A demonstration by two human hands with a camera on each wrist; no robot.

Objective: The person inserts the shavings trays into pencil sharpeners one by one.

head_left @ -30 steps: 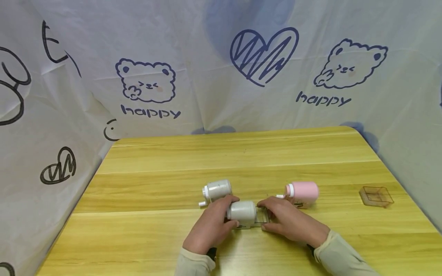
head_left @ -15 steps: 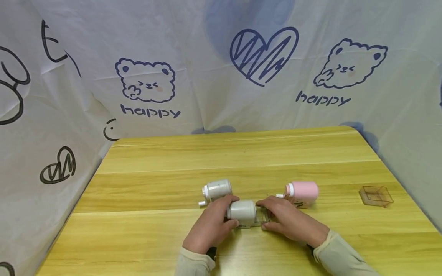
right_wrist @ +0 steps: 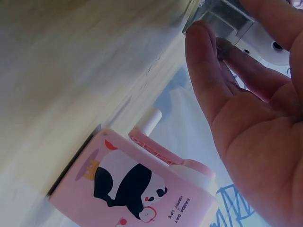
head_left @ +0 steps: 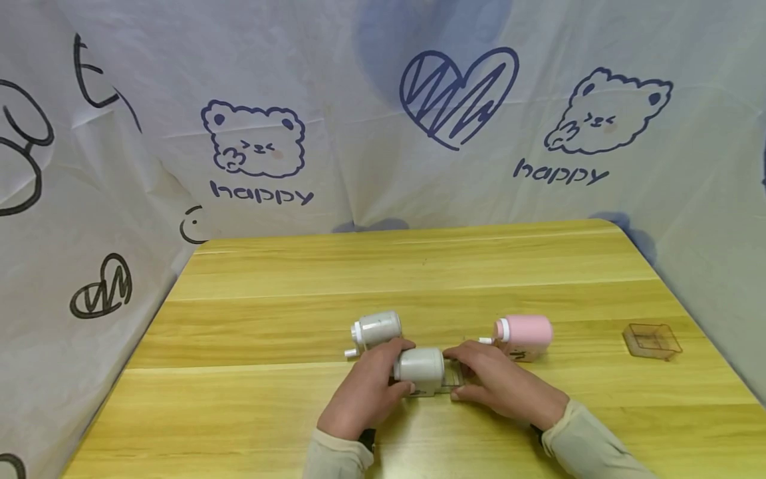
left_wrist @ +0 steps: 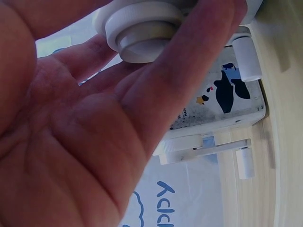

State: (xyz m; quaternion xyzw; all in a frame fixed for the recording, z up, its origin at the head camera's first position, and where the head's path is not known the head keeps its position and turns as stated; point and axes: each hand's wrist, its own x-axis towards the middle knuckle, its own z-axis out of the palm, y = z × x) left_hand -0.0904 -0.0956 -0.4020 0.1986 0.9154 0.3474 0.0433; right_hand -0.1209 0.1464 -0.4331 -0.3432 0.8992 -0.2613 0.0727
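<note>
My left hand (head_left: 370,391) holds a light grey hand-crank pencil sharpener (head_left: 420,367), fingers at its far side and thumb at its near side. In the left wrist view its white round front (left_wrist: 144,40) shows between the fingers. My right hand (head_left: 509,384) pinches a clear shavings drawer (head_left: 452,374) between thumb and fingers. This drawer sticks partly out of the sharpener's right end; the right wrist view shows the clear drawer (right_wrist: 222,21) at the fingertips. Behind the left hand lies a second grey sharpener (head_left: 381,328), its crank to the left.
A pink sharpener (head_left: 529,332) with a panda picture stands just beyond the right hand. Farther right on the wooden table (head_left: 419,266) sits a loose clear brownish drawer (head_left: 652,340). White printed cloth (head_left: 371,133) hangs behind and at both sides.
The right hand has shifted slightly left, and the clear drawer has slid a little farther into the held sharpener. The left hand and the other things stay put.
</note>
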